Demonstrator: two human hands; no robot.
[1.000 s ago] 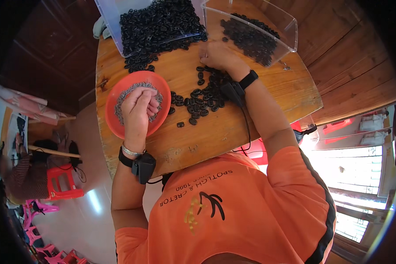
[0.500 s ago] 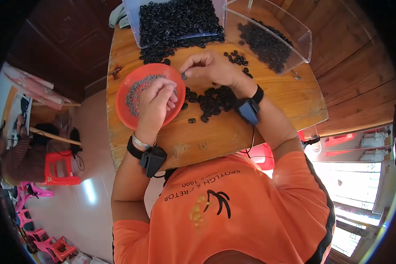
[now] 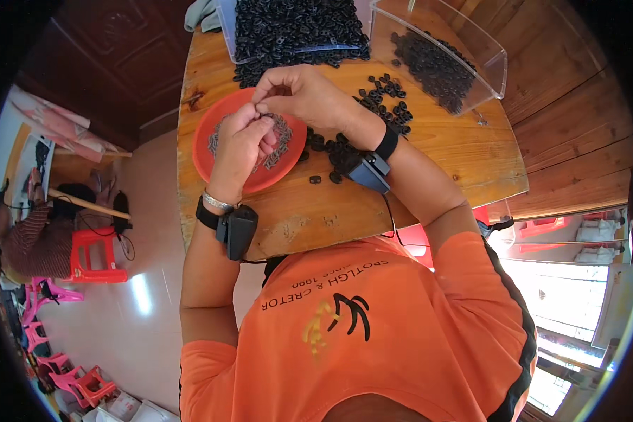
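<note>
Over the red bowl [image 3: 200, 156] my two hands meet at the fingertips. My left hand [image 3: 240, 144] is closed with its thumb over its curled fingers; what it holds is too small to make out. My right hand [image 3: 309, 97] pinches from above, and a sliver of a small black piece [image 3: 266, 114] shows where the fingers meet. Grey screw-like metal pieces [image 3: 283, 137] lie in the bowl, partly hidden by my left hand. Small black oval pieces [image 3: 337, 156] are heaped beside the bowl, under my right wrist.
At the table's far side a translucent bin [image 3: 226, 32] spills many black pieces. A clear bin [image 3: 501, 81] with more black pieces stands to its right. Loose black pieces [image 3: 394, 105] lie between. Left of the wooden table [image 3: 288, 232], a person [image 3: 42, 239] sits near a red stool [image 3: 98, 257].
My right hand has moved left with the small dark piece and now meets my left fingertips over the bowl. More loose pieces right of the bowl show now. The view has shifted slightly.
</note>
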